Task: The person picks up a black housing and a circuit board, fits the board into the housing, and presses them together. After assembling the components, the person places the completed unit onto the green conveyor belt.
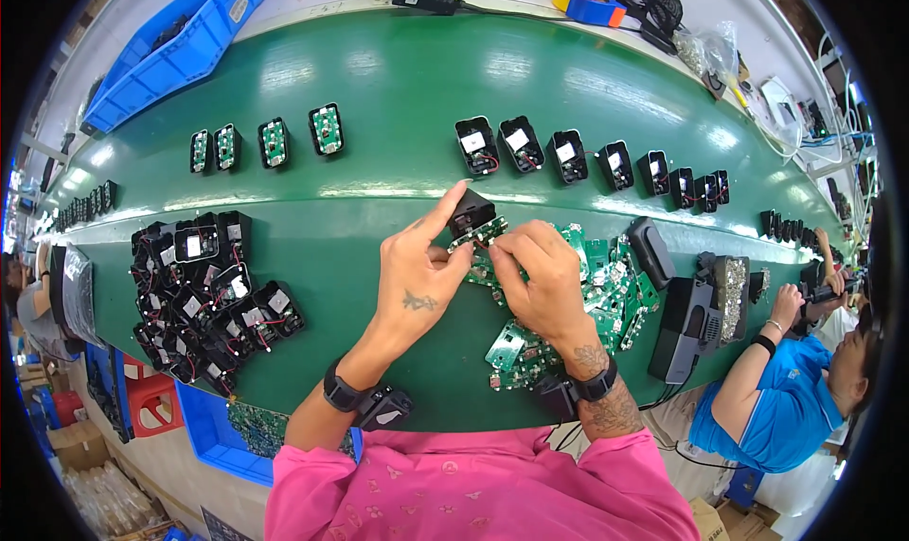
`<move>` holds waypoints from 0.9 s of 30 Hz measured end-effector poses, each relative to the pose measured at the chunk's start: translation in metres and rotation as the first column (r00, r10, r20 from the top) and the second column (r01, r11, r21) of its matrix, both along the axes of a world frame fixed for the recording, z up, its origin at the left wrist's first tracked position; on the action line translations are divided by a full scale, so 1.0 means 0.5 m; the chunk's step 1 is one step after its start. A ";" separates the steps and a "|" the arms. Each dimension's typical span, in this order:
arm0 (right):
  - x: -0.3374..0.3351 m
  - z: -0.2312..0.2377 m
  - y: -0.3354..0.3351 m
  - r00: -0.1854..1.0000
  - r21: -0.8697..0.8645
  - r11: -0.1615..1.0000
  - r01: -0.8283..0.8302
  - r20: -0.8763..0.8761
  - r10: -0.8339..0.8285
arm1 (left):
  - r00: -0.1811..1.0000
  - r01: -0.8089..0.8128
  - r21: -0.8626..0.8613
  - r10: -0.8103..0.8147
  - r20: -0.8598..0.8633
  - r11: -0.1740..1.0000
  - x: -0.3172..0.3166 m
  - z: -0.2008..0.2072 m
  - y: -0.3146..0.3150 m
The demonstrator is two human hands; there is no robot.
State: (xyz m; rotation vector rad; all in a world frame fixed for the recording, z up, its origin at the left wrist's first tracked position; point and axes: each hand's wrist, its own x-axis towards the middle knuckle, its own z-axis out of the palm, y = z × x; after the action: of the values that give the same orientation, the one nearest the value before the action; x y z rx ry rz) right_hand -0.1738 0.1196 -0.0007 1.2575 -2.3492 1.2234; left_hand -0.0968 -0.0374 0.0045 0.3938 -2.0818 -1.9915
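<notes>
Near the middle of the bench, my left hand (409,271) is closed around a small black plastic housing (471,208). A green circuit board (483,231) sits tilted at the near side of that housing. My right hand (547,281) is closed in a pinch at the board's near right edge; whether a thin wire is also between the fingertips cannot be made out. Under and beside my right hand lies a loose pile of green circuit boards (614,300). To the left is a heap of black housings (194,300) with red wires and white-faced parts.
Beyond my hands stand a row of housings (569,156) with white parts and a row with green boards (274,143). A blue bin (175,58) is at the far left. Right of the boards sits a grey-black device (684,323). A co-worker in blue (772,404) works at the right.
</notes>
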 end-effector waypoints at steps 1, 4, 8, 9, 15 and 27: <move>-0.001 0.002 0.000 1.000 0.003 1.000 0.002 0.002 -0.002 | 1.000 0.011 -0.144 -0.007 0.030 0.989 0.000 0.000 -0.002; -0.005 0.005 -0.001 0.997 -0.015 0.999 -0.047 0.063 0.048 | 0.996 0.003 -0.232 -0.023 -0.082 0.973 -0.001 -0.006 -0.002; -0.013 -0.003 0.007 0.992 0.059 0.992 -0.113 0.069 0.109 | 0.998 0.057 -0.242 -0.060 -0.005 0.969 0.002 0.005 -0.005; -0.014 -0.003 0.008 0.990 0.085 0.988 -0.128 0.074 0.122 | 0.998 0.060 -0.248 -0.063 -0.004 0.967 0.002 0.005 -0.005; -0.017 -0.003 0.012 0.986 0.112 0.982 -0.155 0.083 0.146 | 0.996 0.083 -0.350 -0.084 0.012 0.933 0.005 0.011 -0.002; -0.001 -0.015 -0.001 0.997 0.140 0.988 -0.072 -0.021 0.075 | 0.983 -0.074 -0.555 -0.033 -0.180 0.829 0.009 -0.030 0.021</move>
State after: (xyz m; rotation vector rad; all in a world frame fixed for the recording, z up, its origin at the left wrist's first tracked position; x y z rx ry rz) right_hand -0.1743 0.1192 -0.0084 1.4060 -2.4260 1.0729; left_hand -0.0924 -0.0271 -0.0107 0.1085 -2.3850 -1.2447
